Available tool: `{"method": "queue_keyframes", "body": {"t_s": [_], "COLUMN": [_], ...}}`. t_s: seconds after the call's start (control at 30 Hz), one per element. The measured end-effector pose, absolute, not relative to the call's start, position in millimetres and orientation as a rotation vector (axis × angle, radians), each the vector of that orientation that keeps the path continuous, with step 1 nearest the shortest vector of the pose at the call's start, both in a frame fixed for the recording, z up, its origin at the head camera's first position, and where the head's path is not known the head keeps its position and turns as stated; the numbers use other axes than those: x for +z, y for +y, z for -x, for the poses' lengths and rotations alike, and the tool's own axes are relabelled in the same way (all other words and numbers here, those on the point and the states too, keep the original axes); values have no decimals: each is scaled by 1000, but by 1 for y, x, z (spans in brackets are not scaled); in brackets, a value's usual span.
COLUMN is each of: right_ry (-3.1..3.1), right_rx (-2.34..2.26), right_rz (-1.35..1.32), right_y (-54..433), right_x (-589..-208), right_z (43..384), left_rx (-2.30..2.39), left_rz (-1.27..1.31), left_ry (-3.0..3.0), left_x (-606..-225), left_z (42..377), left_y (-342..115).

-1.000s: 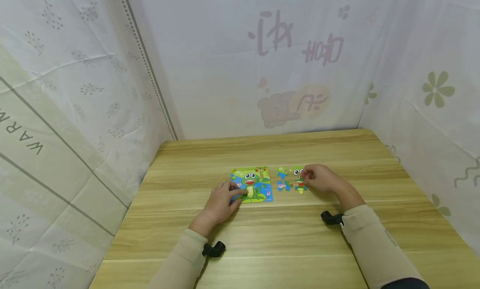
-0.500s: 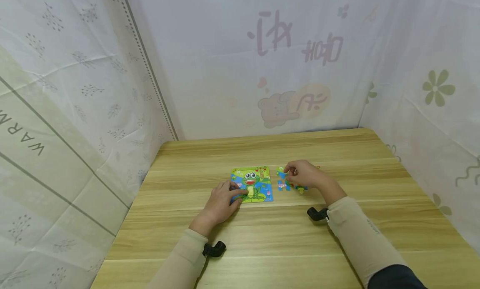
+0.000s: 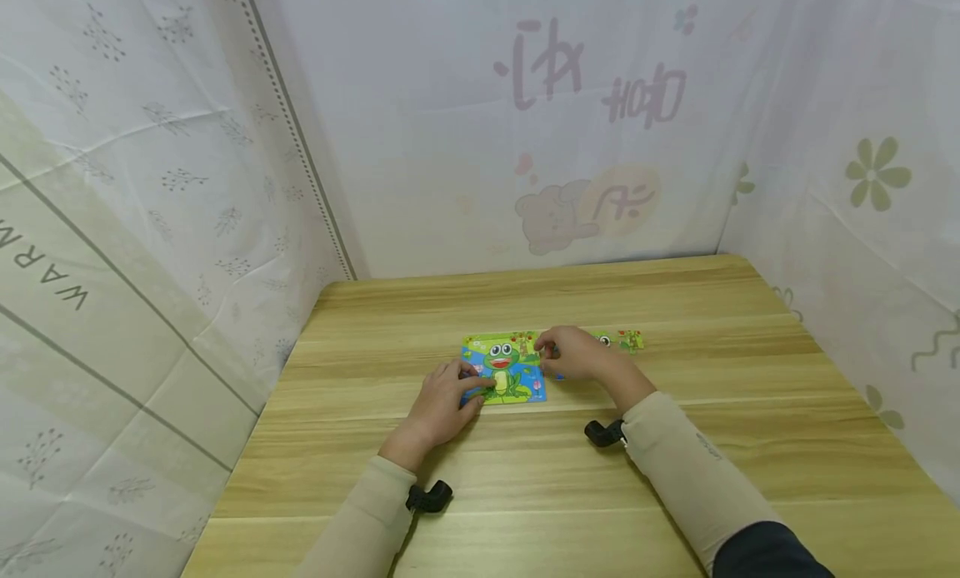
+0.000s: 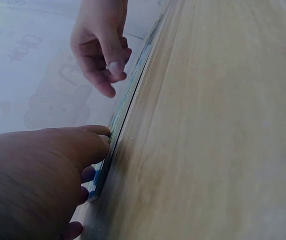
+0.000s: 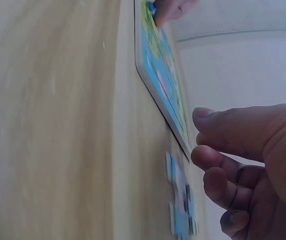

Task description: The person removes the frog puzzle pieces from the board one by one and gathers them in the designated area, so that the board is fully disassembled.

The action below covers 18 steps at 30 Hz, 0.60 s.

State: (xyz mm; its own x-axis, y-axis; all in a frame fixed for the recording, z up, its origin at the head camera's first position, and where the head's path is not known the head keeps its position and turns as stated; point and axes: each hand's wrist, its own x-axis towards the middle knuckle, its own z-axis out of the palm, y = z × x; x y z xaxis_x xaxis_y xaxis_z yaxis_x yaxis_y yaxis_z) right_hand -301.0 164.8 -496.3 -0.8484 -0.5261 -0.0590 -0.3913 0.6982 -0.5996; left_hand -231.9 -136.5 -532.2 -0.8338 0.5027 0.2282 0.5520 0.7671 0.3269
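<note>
In the head view a square frog puzzle (image 3: 517, 384) lies flat on the table. My left hand (image 3: 442, 405) rests on its lower left part, index finger laid across the picture; the left wrist view shows those fingertips at the board's edge. My right hand (image 3: 579, 353) hovers at the puzzle's right edge, fingers loosely bent. Nothing shows between its thumb and fingers in the right wrist view. Under and beyond it are loose jigsaw pieces, among them a tree piece (image 3: 631, 340) and an eye piece (image 3: 604, 341). Blue interlocking pieces (image 5: 180, 197) lie beside the board, partly hidden in the head view.
The wooden table (image 3: 510, 486) ends at a printed curtain (image 3: 420, 170) behind, with more curtain on both sides. Each wrist carries a black camera mount, such as the one at the right sleeve (image 3: 603, 433).
My right hand has moved left, across the loose pieces to the puzzle's right edge, uncovering the tree piece. The left hand has stayed on the puzzle.
</note>
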Motion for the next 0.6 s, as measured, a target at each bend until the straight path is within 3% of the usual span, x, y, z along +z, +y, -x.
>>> {"method": "queue_keyframes", "body": {"t_s": [0.6], "right_ry": [2735], "right_rx": [-781], "right_rz": [676], "right_y": [148], "right_x": [-503], "right_z": [299], "left_rx": [-681], "left_rz": [968], "left_ry": [-2694], "left_x": [-526], "left_z": [234], "left_y": [-120]}}
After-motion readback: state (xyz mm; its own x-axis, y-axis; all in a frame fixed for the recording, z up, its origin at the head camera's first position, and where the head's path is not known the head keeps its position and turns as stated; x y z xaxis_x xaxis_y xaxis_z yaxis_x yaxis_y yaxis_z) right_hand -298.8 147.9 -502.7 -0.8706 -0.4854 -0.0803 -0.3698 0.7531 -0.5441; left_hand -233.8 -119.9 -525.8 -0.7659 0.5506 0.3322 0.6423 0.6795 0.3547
